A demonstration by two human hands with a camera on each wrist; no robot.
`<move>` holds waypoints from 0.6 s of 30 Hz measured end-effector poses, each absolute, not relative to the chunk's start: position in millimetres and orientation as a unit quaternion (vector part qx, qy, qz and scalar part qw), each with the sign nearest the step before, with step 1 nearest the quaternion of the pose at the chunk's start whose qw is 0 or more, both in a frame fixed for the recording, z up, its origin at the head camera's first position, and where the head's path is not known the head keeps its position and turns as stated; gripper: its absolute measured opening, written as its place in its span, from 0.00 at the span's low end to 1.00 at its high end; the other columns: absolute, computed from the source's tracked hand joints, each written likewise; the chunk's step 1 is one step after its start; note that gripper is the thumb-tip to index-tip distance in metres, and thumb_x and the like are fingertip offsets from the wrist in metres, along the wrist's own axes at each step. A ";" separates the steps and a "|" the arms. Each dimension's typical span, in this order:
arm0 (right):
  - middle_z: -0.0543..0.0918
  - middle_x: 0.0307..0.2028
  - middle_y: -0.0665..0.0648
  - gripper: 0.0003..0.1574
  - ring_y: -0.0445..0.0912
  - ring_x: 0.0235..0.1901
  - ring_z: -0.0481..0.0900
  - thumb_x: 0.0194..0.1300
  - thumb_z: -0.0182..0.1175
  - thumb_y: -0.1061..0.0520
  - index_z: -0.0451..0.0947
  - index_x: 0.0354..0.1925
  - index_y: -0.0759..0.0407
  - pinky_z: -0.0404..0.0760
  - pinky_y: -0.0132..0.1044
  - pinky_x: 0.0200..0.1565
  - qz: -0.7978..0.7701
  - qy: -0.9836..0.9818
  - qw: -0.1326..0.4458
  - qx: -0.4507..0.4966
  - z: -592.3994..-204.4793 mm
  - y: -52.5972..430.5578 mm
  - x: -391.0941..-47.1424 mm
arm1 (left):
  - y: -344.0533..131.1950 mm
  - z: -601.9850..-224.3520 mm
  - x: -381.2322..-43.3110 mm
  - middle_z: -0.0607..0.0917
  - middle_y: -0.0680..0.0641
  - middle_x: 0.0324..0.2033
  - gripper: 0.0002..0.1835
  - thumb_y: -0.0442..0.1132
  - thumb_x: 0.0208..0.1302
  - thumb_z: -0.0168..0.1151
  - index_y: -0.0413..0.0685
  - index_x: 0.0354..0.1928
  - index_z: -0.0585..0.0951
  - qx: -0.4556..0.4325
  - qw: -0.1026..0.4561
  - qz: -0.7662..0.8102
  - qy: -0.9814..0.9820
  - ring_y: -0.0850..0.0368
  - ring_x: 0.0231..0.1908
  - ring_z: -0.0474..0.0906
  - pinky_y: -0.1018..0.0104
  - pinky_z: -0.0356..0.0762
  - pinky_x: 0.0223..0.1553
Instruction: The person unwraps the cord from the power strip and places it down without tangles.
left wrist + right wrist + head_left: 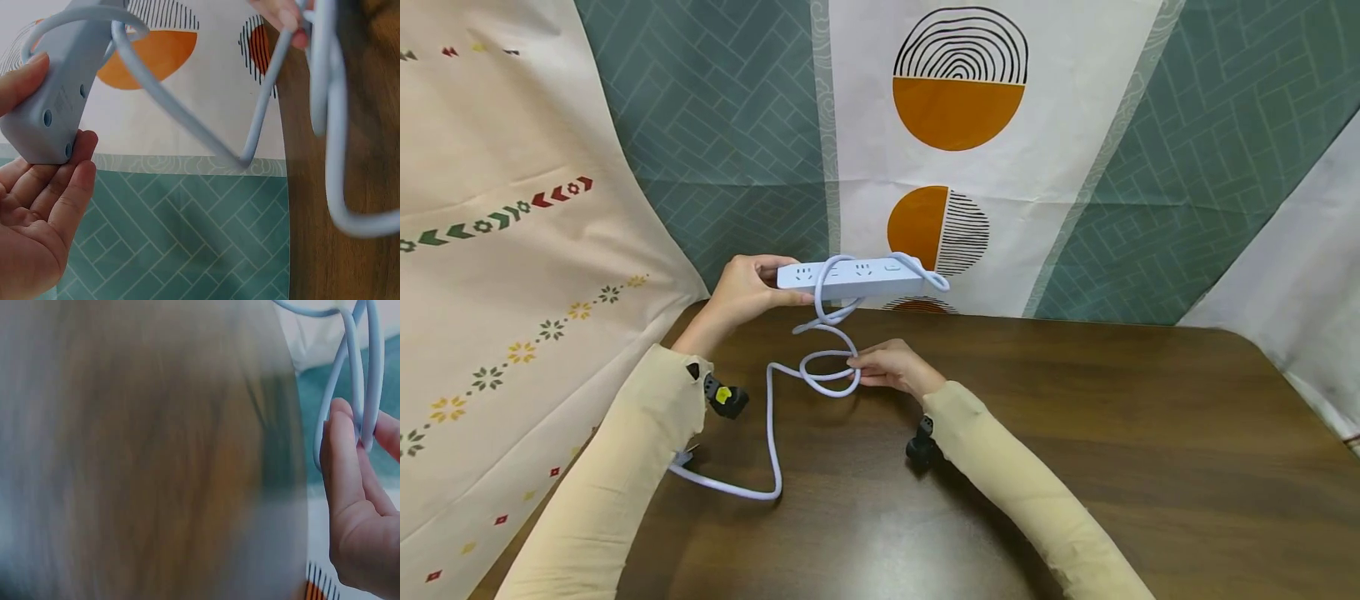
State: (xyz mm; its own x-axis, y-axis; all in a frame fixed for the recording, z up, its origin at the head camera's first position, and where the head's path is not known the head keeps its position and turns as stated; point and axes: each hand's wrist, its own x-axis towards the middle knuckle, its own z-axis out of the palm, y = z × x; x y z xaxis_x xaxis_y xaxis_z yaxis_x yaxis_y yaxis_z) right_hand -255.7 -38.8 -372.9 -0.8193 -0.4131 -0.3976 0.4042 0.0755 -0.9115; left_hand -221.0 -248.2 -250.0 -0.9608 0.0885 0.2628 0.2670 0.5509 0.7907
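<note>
Power strip [872, 287] near the frame's centre is clasped at one end by the left hand [748, 287], perhaps so its cord [772, 425] hangs freely where the right hand [891, 367] pinches it.

The person wears long, pale cream sleeves of soft, matte fabric: the left sleeve [613, 467] is creased along the forearm and gathered near the wrist, with a slightly uneven edge, while the right sleeve [1026, 487] bunches loosely at its cuff. Beyond them, the left hand [745, 287] and right hand [891, 367] are bare. At the left wrist sits a small, black, blocky camera [735, 406] marked with a bright yellow patch [723, 395]; a compact, black, rounded camera [921, 452] sits at the right wrist.
</note>
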 end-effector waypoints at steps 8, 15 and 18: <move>0.84 0.34 0.60 0.24 0.42 0.26 0.80 0.56 0.62 0.65 0.72 0.51 0.74 0.79 0.31 0.31 -0.658 0.702 0.272 -0.018 -366.0 7.7 -273.2 | -251.1 -252.9 -219.8 0.84 0.53 0.28 0.24 0.39 0.40 0.75 0.38 0.43 0.81 -0.084 0.105 -0.472 -0.871 0.67 0.26 0.75 0.73 0.69 0.26; 0.83 0.36 0.61 0.26 0.40 0.25 0.80 0.58 0.60 0.64 0.70 0.54 0.75 0.79 0.31 0.32 -0.647 0.717 0.258 -0.028 -361.3 45.1 -284.9 | -250.8 -252.7 -218.3 0.84 0.53 0.27 0.22 0.37 0.39 0.76 0.40 0.41 0.82 -0.085 0.117 -0.479 -0.866 0.64 0.25 0.75 0.72 0.70 0.26; 0.84 0.34 0.59 0.26 0.40 0.25 0.80 0.59 0.60 0.63 0.70 0.54 0.75 0.78 0.31 0.31 -0.641 0.726 0.246 -0.023 -359.7 62.5 -289.3 | -250.9 -252.2 -217.7 0.84 0.53 0.26 0.22 0.37 0.39 0.76 0.39 0.41 0.82 -0.086 0.118 -0.479 -0.866 0.64 0.25 0.75 0.72 0.70 0.26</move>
State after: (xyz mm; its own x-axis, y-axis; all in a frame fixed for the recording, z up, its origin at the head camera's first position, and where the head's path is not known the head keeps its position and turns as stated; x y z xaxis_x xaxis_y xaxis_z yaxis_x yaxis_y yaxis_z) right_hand -289.3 62.5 -359.7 -0.8775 -0.3498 -0.3282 0.2822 0.1767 -0.9429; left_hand -217.7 -250.9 -252.2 -0.9575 0.0361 0.2862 0.2616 0.5265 0.8089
